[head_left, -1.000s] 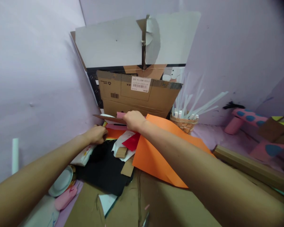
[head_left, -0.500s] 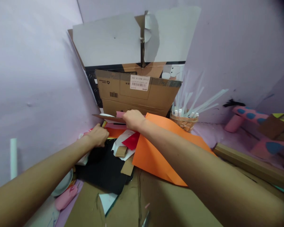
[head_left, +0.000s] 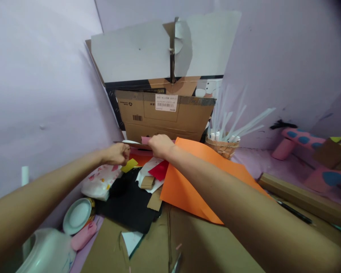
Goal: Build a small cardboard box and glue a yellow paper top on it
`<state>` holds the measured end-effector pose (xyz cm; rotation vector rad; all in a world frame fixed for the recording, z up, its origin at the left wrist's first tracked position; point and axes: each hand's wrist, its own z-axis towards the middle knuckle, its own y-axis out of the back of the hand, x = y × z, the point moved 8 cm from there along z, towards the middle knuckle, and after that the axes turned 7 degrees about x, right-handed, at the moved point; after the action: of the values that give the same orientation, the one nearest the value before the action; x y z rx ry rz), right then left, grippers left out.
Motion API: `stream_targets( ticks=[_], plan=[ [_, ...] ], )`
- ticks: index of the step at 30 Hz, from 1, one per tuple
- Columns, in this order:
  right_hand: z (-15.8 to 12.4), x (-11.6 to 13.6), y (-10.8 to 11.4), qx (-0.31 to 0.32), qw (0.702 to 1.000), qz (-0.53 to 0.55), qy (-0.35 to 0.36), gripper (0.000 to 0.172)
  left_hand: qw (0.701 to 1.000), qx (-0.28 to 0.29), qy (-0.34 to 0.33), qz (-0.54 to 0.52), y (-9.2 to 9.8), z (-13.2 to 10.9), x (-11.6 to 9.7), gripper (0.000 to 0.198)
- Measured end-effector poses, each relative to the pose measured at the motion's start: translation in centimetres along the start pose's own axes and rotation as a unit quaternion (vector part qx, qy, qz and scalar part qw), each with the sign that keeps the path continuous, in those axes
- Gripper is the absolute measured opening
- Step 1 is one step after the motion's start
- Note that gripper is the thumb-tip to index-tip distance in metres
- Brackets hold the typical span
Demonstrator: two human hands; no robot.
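My right hand [head_left: 160, 146] is closed on the right end of a thin flat cardboard piece [head_left: 138, 145], seen nearly edge-on. My left hand [head_left: 116, 153] has its fingers curled at the left end of the same cardboard piece. Beneath the hands lie a yellow scrap [head_left: 129, 165], an orange strip, a red paper piece [head_left: 159, 170] and white paper. A black sheet [head_left: 125, 208] spreads below them, with a small cardboard offcut [head_left: 147, 182] beside it. The large orange sheet [head_left: 193, 182] runs under my right forearm.
A big cardboard box [head_left: 161, 117] leans at the back. To its right stands a basket [head_left: 223, 147] of white sticks and markers. Scissors [head_left: 176, 263] lie at the front edge. On the left are a patterned white packet [head_left: 99, 182], a round tin [head_left: 77, 216] and a pink object [head_left: 83, 236].
My left hand has risen to the left end of the cardboard piece, uncovering the yellow scrap and packet. The piece now looks flatter. My right hand keeps its hold.
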<state>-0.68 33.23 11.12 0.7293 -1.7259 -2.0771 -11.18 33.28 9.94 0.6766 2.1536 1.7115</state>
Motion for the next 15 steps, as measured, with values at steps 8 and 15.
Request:
stream_targets(
  ticks=[8, 15],
  plan=[
    [-0.3, 0.6, -0.4, 0.041, 0.999, 0.03, -0.006, 0.025, 0.971, 0.027, 0.023, -0.236, 2.8, -2.8, 1.9, 0.016],
    [-0.5, 1.6, -1.6, 0.09, 0.988, 0.122, 0.003, 0.021, 0.934, 0.033, 0.04, -0.353, 2.0, -3.0, 1.5, 0.014]
  ],
)
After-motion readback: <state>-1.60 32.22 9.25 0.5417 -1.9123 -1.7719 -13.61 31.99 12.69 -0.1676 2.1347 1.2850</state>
